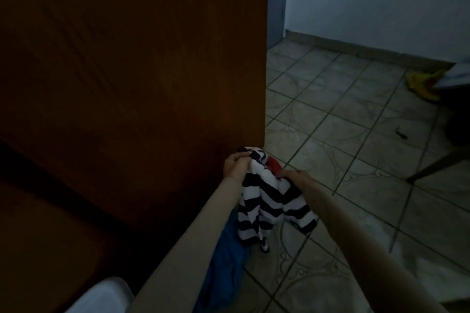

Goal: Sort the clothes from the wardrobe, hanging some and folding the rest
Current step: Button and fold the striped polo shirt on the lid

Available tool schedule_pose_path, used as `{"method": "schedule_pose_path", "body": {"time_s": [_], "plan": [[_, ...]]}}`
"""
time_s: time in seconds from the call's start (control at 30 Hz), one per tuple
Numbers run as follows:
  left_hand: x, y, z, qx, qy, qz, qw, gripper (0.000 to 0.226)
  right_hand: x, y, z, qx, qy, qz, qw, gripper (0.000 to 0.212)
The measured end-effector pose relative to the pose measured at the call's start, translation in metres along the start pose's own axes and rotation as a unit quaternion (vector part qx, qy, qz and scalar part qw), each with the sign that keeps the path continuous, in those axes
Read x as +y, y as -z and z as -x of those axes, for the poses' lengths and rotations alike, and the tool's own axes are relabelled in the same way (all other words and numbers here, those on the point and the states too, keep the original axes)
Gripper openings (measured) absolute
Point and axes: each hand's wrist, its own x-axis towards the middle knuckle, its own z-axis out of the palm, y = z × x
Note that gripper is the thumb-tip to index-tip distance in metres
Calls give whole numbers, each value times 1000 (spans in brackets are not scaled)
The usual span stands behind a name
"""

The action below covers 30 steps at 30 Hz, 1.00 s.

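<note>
A dark-and-white striped garment (269, 206) hangs bunched between my two hands, with a small red patch (274, 163) showing at its top. My left hand (236, 162) grips the garment's upper left edge, right beside the brown wardrobe door (142, 79). My right hand (295, 176) holds the upper right part, fingers curled over the cloth. A blue cloth (226, 259) hangs below my left forearm; how it is held is hidden. The scene is dim.
The wardrobe door fills the left half of the view. Patterned floor tiles (356, 122) spread to the right up to a pale wall (381, 2). A yellow cloth (422, 84) lies on the floor at the far right beside dark furniture with a slanted leg (432, 168).
</note>
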Motion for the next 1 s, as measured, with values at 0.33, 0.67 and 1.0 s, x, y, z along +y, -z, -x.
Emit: {"method": "schedule_pose_path", "body": {"time_s": [0.33, 0.67, 1.0], "plan": [[63, -12, 70, -149, -18, 134, 980, 33, 4, 40, 33, 18, 74, -94, 993, 69], [61, 12, 128, -40, -71, 128, 988, 30, 37, 58, 76, 28, 192, -21, 981, 34], [29, 49, 162, 55, -136, 36, 989, 48, 32, 69, 162, -129, 225, -38, 965, 37]]}}
